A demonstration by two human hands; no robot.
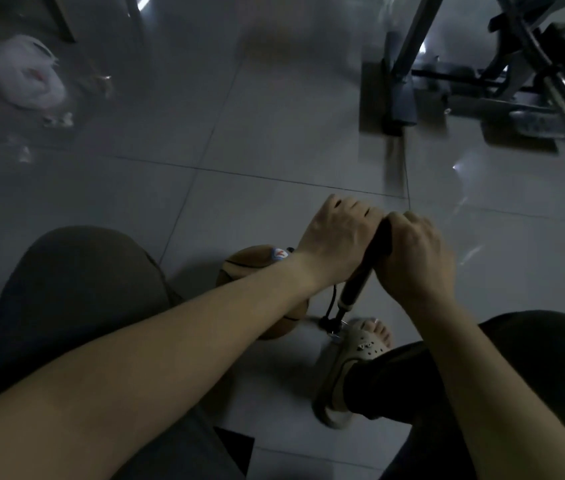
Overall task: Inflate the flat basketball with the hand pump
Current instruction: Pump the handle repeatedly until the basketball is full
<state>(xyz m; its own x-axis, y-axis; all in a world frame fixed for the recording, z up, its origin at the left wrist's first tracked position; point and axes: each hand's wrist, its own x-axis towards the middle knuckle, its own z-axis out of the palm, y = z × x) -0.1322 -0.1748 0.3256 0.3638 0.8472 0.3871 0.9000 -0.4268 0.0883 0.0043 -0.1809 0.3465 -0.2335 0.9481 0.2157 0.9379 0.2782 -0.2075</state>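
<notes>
A brown basketball (244, 266) lies on the tiled floor between my knees, partly hidden behind my left forearm. A black hand pump (352, 291) stands tilted beside it, its base next to my sandalled right foot (360, 348). A thin black hose (332, 308) hangs near the pump's lower end; where it joins the ball is hidden. My left hand (338, 237) and my right hand (412, 258) both grip the pump's black handle from either side, fingers curled over it.
A white plastic bag (26, 72) and small scraps lie on the floor at the far left. A metal frame with bars and a grey foot (402, 98) stands at the upper right. My knees, in dark trousers, flank the ball.
</notes>
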